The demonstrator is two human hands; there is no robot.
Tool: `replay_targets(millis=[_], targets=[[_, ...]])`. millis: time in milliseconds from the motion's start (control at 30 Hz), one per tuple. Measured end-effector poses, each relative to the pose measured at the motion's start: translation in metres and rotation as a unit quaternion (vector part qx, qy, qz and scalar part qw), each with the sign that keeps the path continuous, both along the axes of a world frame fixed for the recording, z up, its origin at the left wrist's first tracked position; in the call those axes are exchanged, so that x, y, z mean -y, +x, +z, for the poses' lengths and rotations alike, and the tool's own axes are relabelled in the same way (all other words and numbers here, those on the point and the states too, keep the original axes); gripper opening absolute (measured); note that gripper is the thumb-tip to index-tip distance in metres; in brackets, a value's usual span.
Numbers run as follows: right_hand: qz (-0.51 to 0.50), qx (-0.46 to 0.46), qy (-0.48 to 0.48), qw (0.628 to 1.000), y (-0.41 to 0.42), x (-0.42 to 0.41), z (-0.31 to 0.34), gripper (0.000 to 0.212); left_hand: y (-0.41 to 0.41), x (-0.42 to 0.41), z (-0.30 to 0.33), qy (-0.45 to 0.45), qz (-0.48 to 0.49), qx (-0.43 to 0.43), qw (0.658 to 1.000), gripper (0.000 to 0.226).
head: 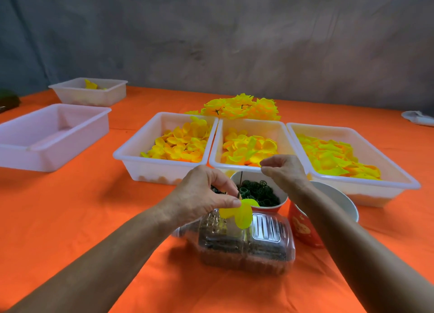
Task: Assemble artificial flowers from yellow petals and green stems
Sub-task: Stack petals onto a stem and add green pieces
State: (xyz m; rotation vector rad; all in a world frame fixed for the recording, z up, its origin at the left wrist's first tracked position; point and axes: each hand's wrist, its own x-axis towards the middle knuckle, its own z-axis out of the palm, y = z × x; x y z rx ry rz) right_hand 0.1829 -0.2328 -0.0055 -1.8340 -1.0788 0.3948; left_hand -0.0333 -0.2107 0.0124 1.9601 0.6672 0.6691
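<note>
A: Hands over worktop [70, 219]. The left hand [202, 195] pinches a yellow petal [239, 213] and a thin dark stem [241, 179]; the petal hangs just below the fingertips, above a clear tub [246, 247] of dark parts.

B: And the stem's axis?

A: Nearly upright, its free tip pointing up in front of the cup [258, 189] of green rings. The right hand [284, 170] hovers up and to the right of that tip, near it but apart, thumb and forefinger closed together.

B: Grasping what?

A: Cannot tell; anything between those fingertips is too small to make out. It lies over the near rim of the middle tray [249, 146], one of three petal trays with the left tray [169, 146] and right tray [340, 157].

B: So the coming move turns on what?

A: Probably on bringing the right hand's pinch down and leftward onto the stem tip, along the stem's long axis; the right hand is the nearer to that tip.

B: Hidden parts?

A: The stem's lower end is lost behind the left fingers and petal. The right forearm covers part of a red cup [303, 228]. Finished flowers [239, 107] lie piled behind the trays.
</note>
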Motion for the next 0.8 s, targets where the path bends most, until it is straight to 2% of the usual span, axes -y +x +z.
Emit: replay_targets(millis=[200, 300, 400, 467, 533, 633, 700, 800], targets=[[0.004, 0.026, 0.025, 0.999, 0.003, 0.001, 0.001, 0.014, 0.000, -0.002, -0.002, -0.002, -0.013, 0.006, 1.000, 0.011], [0.075, 0.075, 0.027, 0.994, -0.002, 0.007, 0.007, 0.010, 0.000, -0.003, -0.003, -0.004, -0.012, 0.007, 1.000, 0.009], [0.173, 0.215, -0.084, 0.958, -0.012, 0.010, 0.002, 0.013, -0.001, -0.002, -0.005, -0.014, -0.003, 0.015, 1.000, 0.011], [0.188, 0.307, -0.141, 0.922, -0.018, 0.007, -0.003, 0.019, -0.001, -0.001, -0.006, -0.018, 0.001, 0.022, 1.000, 0.010], [0.183, 0.346, -0.174, 0.904, -0.022, 0.002, -0.008, 0.017, 0.000, 0.001, -0.005, -0.019, 0.008, 0.025, 0.999, 0.009], [0.152, 0.358, -0.187, 0.902, -0.025, -0.007, -0.015, 0.025, 0.000, 0.001, -0.004, -0.018, 0.005, 0.017, 1.000, 0.009], [0.133, 0.351, -0.177, 0.910, -0.025, -0.010, -0.018, 0.022, 0.000, 0.001, -0.005, -0.021, 0.006, 0.014, 1.000, 0.009], [0.115, 0.269, -0.137, 0.947, -0.019, -0.007, -0.018, 0.011, 0.000, 0.001, -0.006, -0.025, 0.011, 0.013, 1.000, 0.010]])
